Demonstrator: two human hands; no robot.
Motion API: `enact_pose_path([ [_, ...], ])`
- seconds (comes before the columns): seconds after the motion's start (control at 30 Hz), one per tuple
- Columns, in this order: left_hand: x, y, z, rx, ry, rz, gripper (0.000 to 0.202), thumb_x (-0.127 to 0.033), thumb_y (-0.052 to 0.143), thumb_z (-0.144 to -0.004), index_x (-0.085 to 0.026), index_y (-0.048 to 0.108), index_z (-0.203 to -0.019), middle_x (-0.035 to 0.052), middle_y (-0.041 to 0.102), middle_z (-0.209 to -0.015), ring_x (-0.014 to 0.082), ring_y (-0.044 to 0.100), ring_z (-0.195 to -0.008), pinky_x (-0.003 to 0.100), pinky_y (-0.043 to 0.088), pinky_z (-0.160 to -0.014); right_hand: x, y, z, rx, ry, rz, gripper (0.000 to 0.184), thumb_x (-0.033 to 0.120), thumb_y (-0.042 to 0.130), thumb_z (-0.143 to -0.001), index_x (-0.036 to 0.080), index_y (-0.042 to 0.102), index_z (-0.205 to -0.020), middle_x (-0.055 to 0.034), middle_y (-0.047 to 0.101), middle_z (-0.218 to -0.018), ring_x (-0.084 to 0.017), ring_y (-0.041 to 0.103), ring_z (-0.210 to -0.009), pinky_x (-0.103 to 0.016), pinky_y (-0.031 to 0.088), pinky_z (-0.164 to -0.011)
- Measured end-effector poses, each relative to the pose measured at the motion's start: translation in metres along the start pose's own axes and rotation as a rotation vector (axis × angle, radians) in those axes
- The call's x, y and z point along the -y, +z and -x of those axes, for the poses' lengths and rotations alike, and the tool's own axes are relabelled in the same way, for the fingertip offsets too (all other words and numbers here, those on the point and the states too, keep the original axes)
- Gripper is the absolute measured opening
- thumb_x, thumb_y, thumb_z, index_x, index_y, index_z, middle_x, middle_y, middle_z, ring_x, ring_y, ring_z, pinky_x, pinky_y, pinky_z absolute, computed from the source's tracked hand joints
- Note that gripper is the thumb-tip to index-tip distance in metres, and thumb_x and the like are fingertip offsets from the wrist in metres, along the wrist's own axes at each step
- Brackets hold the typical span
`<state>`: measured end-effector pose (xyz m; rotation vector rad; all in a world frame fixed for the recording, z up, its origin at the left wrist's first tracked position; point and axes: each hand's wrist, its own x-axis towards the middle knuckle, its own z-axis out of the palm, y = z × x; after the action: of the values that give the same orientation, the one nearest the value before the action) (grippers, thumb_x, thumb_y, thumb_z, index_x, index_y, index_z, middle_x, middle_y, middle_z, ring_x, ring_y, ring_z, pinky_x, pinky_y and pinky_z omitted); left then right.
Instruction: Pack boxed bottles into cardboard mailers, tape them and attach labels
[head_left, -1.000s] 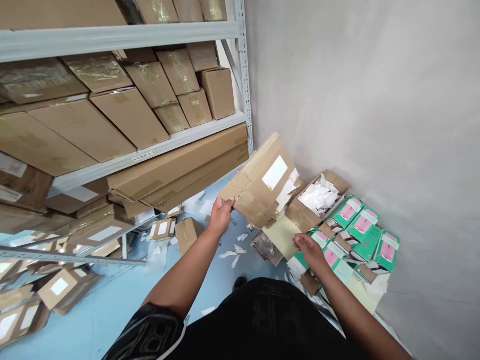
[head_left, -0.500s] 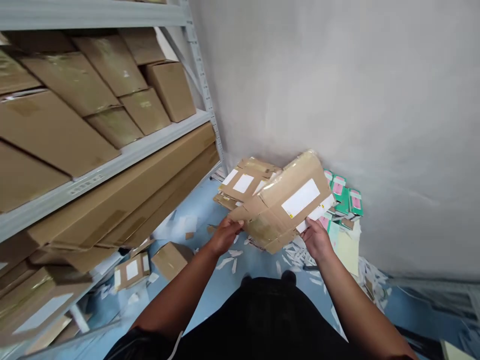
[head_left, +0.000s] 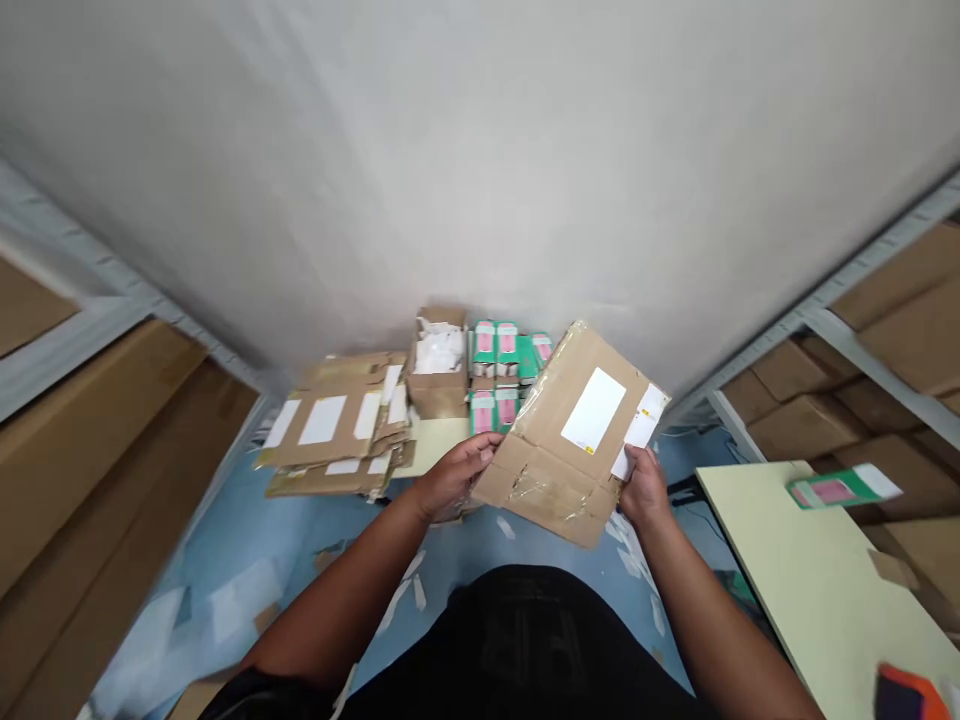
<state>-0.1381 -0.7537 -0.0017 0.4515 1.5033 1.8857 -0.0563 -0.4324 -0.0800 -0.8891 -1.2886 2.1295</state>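
Note:
A flattened cardboard box [head_left: 551,465] with white labels and shiny clear tape hangs tilted in front of me, held at both sides. My left hand [head_left: 457,475] is closed on its left edge. On the right edge, by the smaller white label, my right hand [head_left: 643,487] grips it with the thumb on top. Left of it lies a stack of flattened cardboard boxes [head_left: 352,400] with white labels. Behind it, green and pink boxes [head_left: 495,345] are piled, partly hidden by the cardboard. An open carton [head_left: 440,392] with white paper inside stands between the stack and those boxes.
A pale table [head_left: 810,560] at the right bears a green and pink box [head_left: 844,487]. Shelving with brown cartons [head_left: 810,420] rises on the right; long cartons [head_left: 112,470] fill the left rack. Paper scraps [head_left: 416,590] litter the blue floor [head_left: 315,530]. A grey wall [head_left: 480,180] stands ahead.
My view has swung to the right, bringing the pale table and right shelving into sight. Both hands still hold the flattened cardboard box, now further right of the stack and tilted differently.

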Motion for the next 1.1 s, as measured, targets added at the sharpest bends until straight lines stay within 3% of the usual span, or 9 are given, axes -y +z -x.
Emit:
enact_pose_path([
  [0.1,0.012,0.057,-0.058,0.026,-0.013,-0.097,0.058,-0.063,0.065,-0.088,-0.023,0.065,-0.130,0.0095,0.074,-0.114,0.0264,0.071,-0.100,0.036,0.055,-0.087,0.023,-0.062,-0.013,-0.043,-0.101,0.111,0.045,0.036,0.065,-0.072,0.023,0.068,-0.115,-0.0019,0.079,-0.105,-0.028,0.074,-0.100,-0.038,0.061,-0.085],
  [0.23,0.036,0.142,-0.120,0.171,0.031,-0.249,0.054,-0.059,0.065,-0.088,-0.021,0.067,-0.126,0.0061,0.075,-0.110,0.0264,0.069,-0.103,0.037,0.054,-0.091,0.054,-0.142,-0.033,-0.029,-0.159,0.251,0.048,0.047,0.064,-0.079,0.024,0.067,-0.121,-0.0040,0.077,-0.117,-0.029,0.071,-0.107,-0.037,0.059,-0.087],
  [0.37,0.058,0.222,-0.160,0.209,0.067,-0.361,0.055,-0.061,0.059,-0.091,-0.018,0.069,-0.124,0.0062,0.076,-0.106,0.0275,0.069,-0.100,0.037,0.055,-0.087,0.075,-0.214,-0.060,-0.203,-0.097,0.513,0.063,0.055,0.074,-0.073,0.022,0.063,-0.125,-0.0103,0.072,-0.125,-0.029,0.069,-0.109,-0.036,0.057,-0.088],
  [0.5,0.068,0.280,-0.196,0.216,0.130,-0.418,0.050,-0.056,0.059,-0.092,-0.018,0.070,-0.122,0.0065,0.075,-0.112,0.0270,0.068,-0.104,0.035,0.053,-0.091,0.080,-0.262,-0.068,-0.319,-0.049,0.646,0.078,0.059,0.074,-0.072,0.020,0.057,-0.138,-0.0147,0.063,-0.138,-0.031,0.066,-0.116,-0.042,0.053,-0.098],
  [0.57,0.072,0.302,-0.218,0.209,0.111,-0.420,0.047,-0.053,0.063,-0.090,-0.017,0.072,-0.118,0.0061,0.076,-0.110,0.0268,0.068,-0.104,0.034,0.053,-0.090,0.079,-0.271,-0.064,-0.301,-0.063,0.597,0.077,0.061,0.070,-0.077,0.021,0.055,-0.141,-0.0143,0.061,-0.142,-0.031,0.064,-0.119,-0.046,0.052,-0.102],
  [0.67,0.085,0.331,-0.254,0.239,0.028,-0.375,0.042,-0.050,0.071,-0.083,-0.016,0.073,-0.107,0.0055,0.077,-0.100,0.0252,0.069,-0.095,0.032,0.054,-0.083,0.081,-0.265,-0.060,-0.225,-0.121,0.479,0.081,0.062,0.070,-0.081,0.025,0.048,-0.150,-0.0149,0.053,-0.151,-0.032,0.060,-0.127,-0.050,0.053,-0.103],
  [0.83,0.117,0.388,-0.310,0.475,-0.157,-0.159,0.047,-0.057,0.072,-0.083,-0.014,0.072,-0.100,0.0054,0.074,-0.087,0.0195,0.066,-0.075,0.029,0.052,-0.070,0.104,-0.242,-0.080,-0.093,-0.249,0.416,0.091,0.059,0.072,-0.085,0.031,0.028,-0.160,-0.0124,0.039,-0.162,-0.031,0.050,-0.140,-0.047,0.055,-0.101],
  [0.97,0.130,0.429,-0.347,0.668,-0.221,-0.079,0.047,-0.061,0.066,-0.086,-0.015,0.069,-0.090,0.0024,0.068,-0.079,0.0156,0.061,-0.072,0.025,0.049,-0.068,0.125,-0.243,-0.104,-0.260,-0.376,0.495,0.088,0.052,0.073,-0.086,0.028,0.030,-0.159,-0.0102,0.050,-0.154,-0.029,0.048,-0.141,-0.047,0.046,-0.114],
  [1.1,0.136,0.461,-0.376,0.850,-0.323,-0.083,0.044,-0.060,0.068,-0.084,-0.016,0.065,-0.090,-0.0015,0.061,-0.070,0.0123,0.056,-0.064,0.024,0.047,-0.064,0.137,-0.262,-0.111,-0.463,-0.340,0.538,0.081,0.045,0.072,-0.085,0.026,0.036,-0.155,-0.0085,0.057,-0.147,-0.028,0.053,-0.136,-0.046,0.042,-0.117],
])
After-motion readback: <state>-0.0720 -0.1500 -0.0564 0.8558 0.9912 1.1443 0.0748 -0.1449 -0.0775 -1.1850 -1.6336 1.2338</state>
